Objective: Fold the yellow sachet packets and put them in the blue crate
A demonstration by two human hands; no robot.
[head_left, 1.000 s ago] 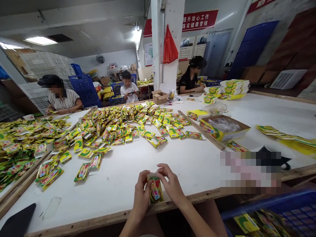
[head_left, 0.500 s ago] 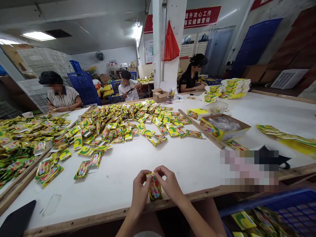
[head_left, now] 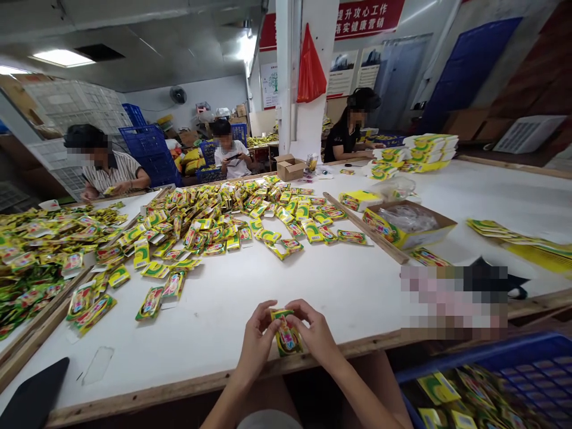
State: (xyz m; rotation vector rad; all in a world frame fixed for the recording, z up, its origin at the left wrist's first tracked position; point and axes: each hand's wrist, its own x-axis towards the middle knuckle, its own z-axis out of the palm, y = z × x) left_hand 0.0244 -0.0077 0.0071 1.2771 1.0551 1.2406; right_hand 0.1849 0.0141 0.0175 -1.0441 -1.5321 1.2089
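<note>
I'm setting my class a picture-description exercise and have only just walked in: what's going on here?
The person's left hand and right hand both grip the upper part of one small yellow-and-green packet, near the front edge of a white table. A heap of similar packets lies beyond, mostly to the left, and more are in a blue basket at lower right. Across the table, a co-worker in a striped shirt holds something yellow.

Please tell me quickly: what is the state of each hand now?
Left hand: holding the packet, at its upper left side.
Right hand: holding the same packet, at its upper right side.
</note>
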